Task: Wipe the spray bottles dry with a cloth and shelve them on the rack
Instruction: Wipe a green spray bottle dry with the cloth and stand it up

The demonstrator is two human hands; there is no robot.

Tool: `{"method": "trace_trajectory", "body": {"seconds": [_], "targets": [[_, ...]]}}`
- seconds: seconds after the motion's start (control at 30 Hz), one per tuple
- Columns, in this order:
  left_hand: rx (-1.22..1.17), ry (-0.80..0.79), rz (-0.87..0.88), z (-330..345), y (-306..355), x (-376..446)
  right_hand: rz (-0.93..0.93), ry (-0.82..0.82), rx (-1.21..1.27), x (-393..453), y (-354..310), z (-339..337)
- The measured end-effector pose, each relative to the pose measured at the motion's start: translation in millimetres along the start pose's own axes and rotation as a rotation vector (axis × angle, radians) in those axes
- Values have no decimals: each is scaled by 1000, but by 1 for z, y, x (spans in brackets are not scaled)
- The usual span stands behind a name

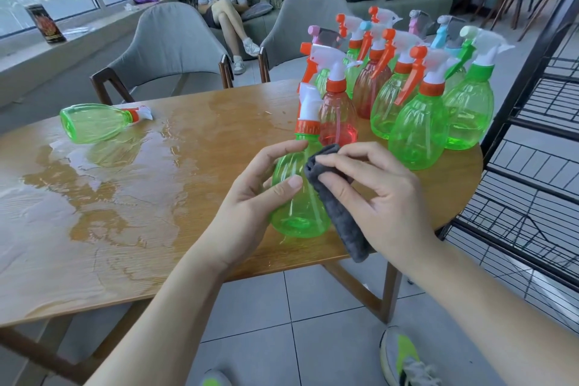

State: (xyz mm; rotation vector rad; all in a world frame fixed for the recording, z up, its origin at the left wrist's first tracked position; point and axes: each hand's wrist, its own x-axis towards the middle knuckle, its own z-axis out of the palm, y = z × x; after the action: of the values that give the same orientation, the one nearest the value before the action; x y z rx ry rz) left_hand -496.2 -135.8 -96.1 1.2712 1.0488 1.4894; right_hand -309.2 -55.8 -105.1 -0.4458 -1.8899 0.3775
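Note:
My left hand (250, 197) grips a green spray bottle (300, 210) with an orange collar, held upright above the table's near edge. My right hand (376, 194) holds a folded grey cloth (338, 213) against the bottle's right side. Behind them, several green and red spray bottles (416, 122) stand in a cluster on the right end of the wooden table (156, 229). One green bottle (94, 122) lies on its side at the table's far left. The black wire rack (532, 166) stands just right of the table.
A wide puddle of water (94, 191) covers the table's left and middle. Two grey chairs (169, 47) stand behind the table. A person (224, 3) sits on a sofa farther back. My shoe (404, 357) is on the tiled floor below.

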Motion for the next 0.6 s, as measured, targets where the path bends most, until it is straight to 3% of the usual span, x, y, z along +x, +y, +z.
{"method": "trace_trajectory", "body": {"seconds": [0.27,0.47,0.6], "targets": [[117,119,17,-1,-3,3,-255,-210,-71,-20,-2,3],[96,150,-9,-4,-1,6,-286,-173,-125,-26,8,-1],[129,86,-10,-6,-4,3,-237,-138,-82,-25,5,4]]}}
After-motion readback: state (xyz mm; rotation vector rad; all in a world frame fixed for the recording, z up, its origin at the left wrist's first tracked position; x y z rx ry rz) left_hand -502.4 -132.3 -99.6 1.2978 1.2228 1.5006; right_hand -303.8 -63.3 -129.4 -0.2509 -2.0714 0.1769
